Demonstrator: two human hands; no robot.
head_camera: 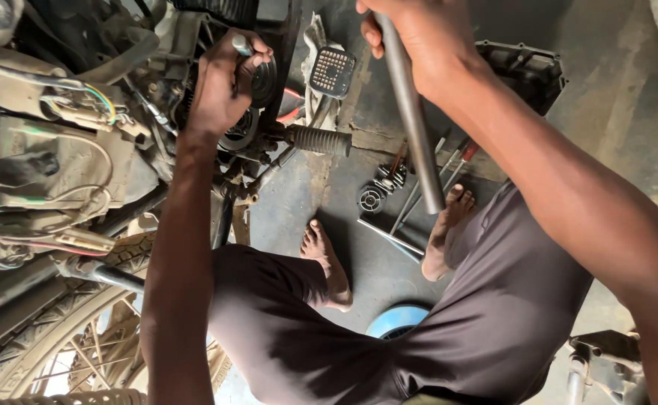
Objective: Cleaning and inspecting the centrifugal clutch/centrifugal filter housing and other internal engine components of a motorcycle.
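Metal pipe [413, 112], upper centre of the frame, is gripped in the right hand [411, 37]; the left hand [224, 82] clasps a small tool against the motorcycle engine [258, 124], upper left.

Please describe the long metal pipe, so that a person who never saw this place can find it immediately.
Look right of the motorcycle engine, above the concrete floor. The right hand grips the top of a plain grey metal pipe that slants down toward the right foot. It is much thicker and longer than the thin tools lying on the floor below.
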